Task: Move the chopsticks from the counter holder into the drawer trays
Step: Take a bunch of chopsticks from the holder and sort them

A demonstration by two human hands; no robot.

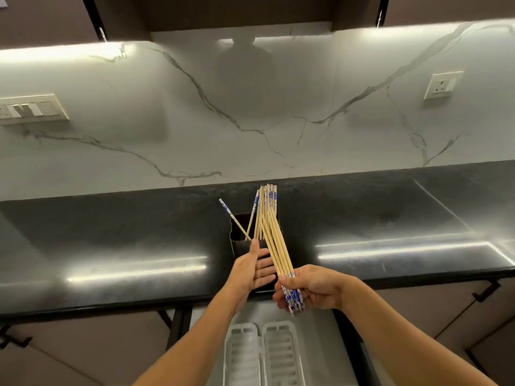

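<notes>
Nearest, the open drawer [320, 324] is sitting below the edge of the dark tabletop [111, 240], with two white trays [242, 355] lying side by side in it. One dark holder [238, 246] is standing on the tabletop, and the left hand [255, 270] is pressing flat, straight fingers against its front. The right hand [315, 291] is gripping a bundle [278, 254] of about half a dozen chopsticks by their patterned ends, above the drawer. More sticks [267, 204] are standing in the holder – an upright cluster too tight to count and two leaning left. The bundle's tips are lying against that cluster, so it is worth lifting them clear first, keeping the holder braced, then turning the bundle lengthwise along a tray – lowering, not dropping.
</notes>
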